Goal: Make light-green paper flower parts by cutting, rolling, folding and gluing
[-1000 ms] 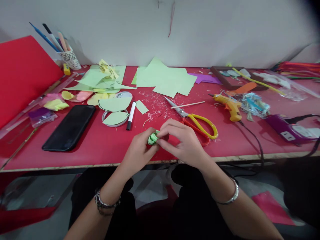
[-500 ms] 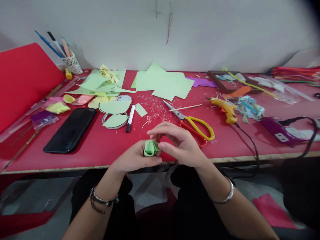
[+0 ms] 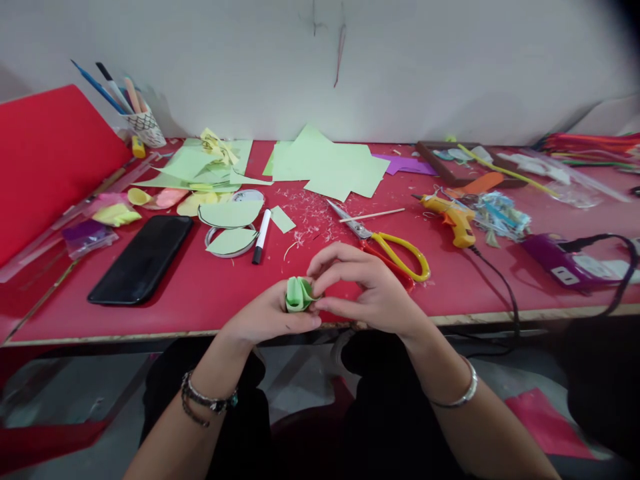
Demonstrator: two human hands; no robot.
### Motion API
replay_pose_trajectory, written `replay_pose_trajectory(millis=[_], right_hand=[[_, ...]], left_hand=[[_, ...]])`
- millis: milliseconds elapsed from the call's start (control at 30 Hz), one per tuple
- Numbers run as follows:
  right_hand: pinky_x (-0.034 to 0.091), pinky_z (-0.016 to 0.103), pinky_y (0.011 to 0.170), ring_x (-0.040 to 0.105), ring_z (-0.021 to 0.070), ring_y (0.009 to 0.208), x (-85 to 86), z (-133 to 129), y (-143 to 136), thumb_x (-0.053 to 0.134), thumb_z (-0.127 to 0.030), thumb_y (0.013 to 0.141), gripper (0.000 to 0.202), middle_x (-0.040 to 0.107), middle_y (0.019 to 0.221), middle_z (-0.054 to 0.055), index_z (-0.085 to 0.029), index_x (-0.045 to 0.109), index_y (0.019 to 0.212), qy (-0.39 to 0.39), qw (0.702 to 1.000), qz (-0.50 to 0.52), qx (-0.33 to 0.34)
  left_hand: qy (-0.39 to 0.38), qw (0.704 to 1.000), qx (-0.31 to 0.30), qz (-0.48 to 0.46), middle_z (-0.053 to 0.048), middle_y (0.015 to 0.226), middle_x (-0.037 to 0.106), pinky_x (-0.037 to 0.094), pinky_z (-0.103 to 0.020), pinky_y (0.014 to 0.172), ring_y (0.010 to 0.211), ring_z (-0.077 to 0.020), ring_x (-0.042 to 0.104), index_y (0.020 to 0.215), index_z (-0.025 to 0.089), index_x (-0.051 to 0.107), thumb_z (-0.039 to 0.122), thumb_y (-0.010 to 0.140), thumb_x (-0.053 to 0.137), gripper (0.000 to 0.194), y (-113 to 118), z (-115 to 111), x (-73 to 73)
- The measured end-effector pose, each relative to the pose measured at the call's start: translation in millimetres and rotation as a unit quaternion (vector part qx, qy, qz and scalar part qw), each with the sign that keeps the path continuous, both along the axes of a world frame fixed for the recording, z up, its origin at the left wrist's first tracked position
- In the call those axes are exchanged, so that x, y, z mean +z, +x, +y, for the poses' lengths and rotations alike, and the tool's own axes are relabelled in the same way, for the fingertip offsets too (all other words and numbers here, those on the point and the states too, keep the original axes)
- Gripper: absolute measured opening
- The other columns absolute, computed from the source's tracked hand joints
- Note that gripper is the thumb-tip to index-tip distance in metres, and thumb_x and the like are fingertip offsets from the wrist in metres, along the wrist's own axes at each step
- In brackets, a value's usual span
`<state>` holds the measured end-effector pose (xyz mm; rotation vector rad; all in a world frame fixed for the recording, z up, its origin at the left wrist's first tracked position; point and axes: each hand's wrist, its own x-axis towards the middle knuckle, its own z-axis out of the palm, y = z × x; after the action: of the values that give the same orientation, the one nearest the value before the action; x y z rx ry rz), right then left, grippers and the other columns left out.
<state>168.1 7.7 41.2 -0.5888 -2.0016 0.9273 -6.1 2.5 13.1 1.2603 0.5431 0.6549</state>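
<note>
Holding the curled light-green paper piece near the front edge of the red tabletop, the left hand wraps fingers around it; the right hand pinches its right edge between thumb and fingertips. Gentle, even pressure should prevent creases.

1 silver bangle, dk bracelet, prob. blk trousers

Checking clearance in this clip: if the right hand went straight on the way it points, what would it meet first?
Most likely the curled green paper held in the left hand; the right hand is at its edge, though actual contact is unclear.
</note>
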Motion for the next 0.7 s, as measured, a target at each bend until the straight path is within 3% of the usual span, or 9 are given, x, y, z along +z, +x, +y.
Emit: replay_pose_trajectory(millis=[233,400,700], right_hand=[[0.047,0.028,0.072,0.056,0.0106,0.075,-4.0,1.4,-2.4,0.06,-0.019,0.076,0.005,0.056,0.083,0.002,-0.017,0.064,0.074,-0.063,0.997,0.029,-0.036],[0.046,0.027,0.074,0.054,0.0101,0.076,-3.5,0.8,-3.0,0.06,-0.019,0.076,0.004,0.054,0.084,0.002,-0.017,0.063,0.074,-0.086,0.996,0.008,-0.024],[0.045,0.026,0.073,0.054,0.0088,0.075,-5.1,0.7,-4.9,0.062,-0.018,0.075,0.004,0.054,0.081,0.001,-0.016,0.063,0.071,-0.093,0.995,0.019,-0.034]], left_hand=[[-0.028,0.998,0.033,0.038,0.006,0.056,0.034,0.028,-0.018,0.044,0.048,-0.0041,0.03,0.066,0.016,0.043,0.029,0.07,0.06,0.022,1.9,-2.3,-1.4],[-0.013,0.996,0.031,0.077,0.006,0.057,0.033,0.028,-0.02,0.046,0.051,-0.0052,0.031,0.064,0.016,0.042,0.03,0.069,0.06,0.023,1.6,-2.3,-2.2],[-0.047,0.998,0.019,0.028,0.009,0.052,0.026,0.021,-0.017,0.041,0.043,-0.003,0.022,0.07,0.018,0.039,0.025,0.075,0.056,0.019,3.0,-2.5,-1.8]])
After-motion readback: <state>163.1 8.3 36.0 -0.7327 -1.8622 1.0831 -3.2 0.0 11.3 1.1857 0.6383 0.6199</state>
